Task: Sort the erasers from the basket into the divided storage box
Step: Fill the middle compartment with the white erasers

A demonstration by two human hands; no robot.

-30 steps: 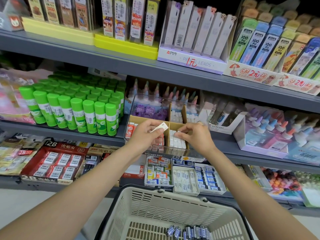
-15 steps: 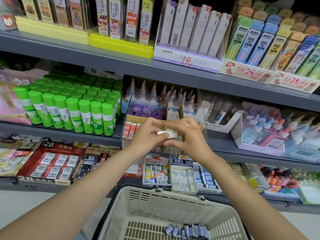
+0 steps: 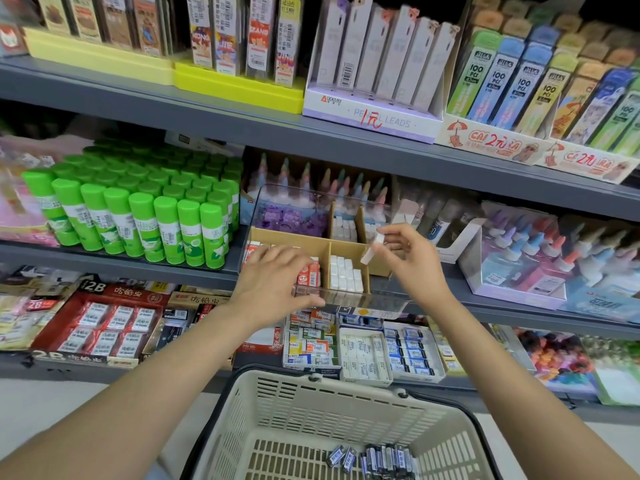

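Observation:
A clear divided storage box (image 3: 377, 301) with cardboard dividers stands on the middle shelf. Its compartments hold purple erasers (image 3: 294, 218), red-wrapped erasers (image 3: 308, 275) and white erasers (image 3: 344, 273). My right hand (image 3: 412, 265) pinches a white eraser (image 3: 372, 249) above the box's right side. My left hand (image 3: 277, 282) hovers with relaxed fingers over the front left compartment and holds nothing. Below, a beige basket (image 3: 311, 396) holds several blue-wrapped erasers (image 3: 374, 457) at its bottom.
Green glue sticks (image 3: 138, 216) crowd the shelf left of the box. Glue bottles in a display carton (image 3: 526, 261) stand to its right. The lower shelf carries boxed erasers (image 3: 363, 351) and a red 2B carton (image 3: 100, 323). Pencil lead packs (image 3: 377, 60) fill the top shelf.
The white eraser has passed from my left hand to my right hand. My right hand has lifted it up to the right; my left hand has dropped toward the front left compartment.

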